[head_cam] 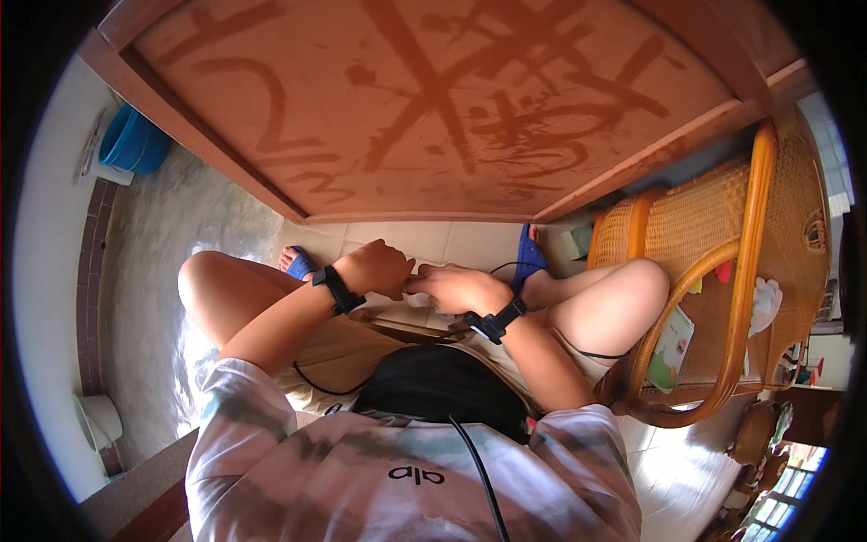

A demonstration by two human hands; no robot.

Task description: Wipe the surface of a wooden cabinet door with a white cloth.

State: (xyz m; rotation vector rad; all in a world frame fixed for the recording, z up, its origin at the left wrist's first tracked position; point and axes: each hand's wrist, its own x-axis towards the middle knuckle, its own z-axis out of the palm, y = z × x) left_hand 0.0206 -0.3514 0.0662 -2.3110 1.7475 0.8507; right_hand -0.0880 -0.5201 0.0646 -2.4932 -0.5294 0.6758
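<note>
My left hand (376, 268) is in front of my lap, its fingers curled and its fingertips meeting those of my right hand (462, 288). A small whitish, crumpled piece of thin material (421, 299) shows beneath the fingers of my right hand, which are closed on it. What the curled fingers of my left hand grip, if anything, is hidden. Each wrist wears a black strap device, one on the left (337, 291) and one on the right (496, 321). Below the hands are beige shorts (339, 349) and a black pouch-like item (440, 383) at my waist.
A reddish-brown wooden panel (325, 129) with painted marks rises close ahead. At right stands a rattan chair (698, 196) with a booklet (670, 349) and a white crumpled item (765, 305) on it. A blue bucket (139, 142) is at far left. Blue slippers (532, 261) are on my feet.
</note>
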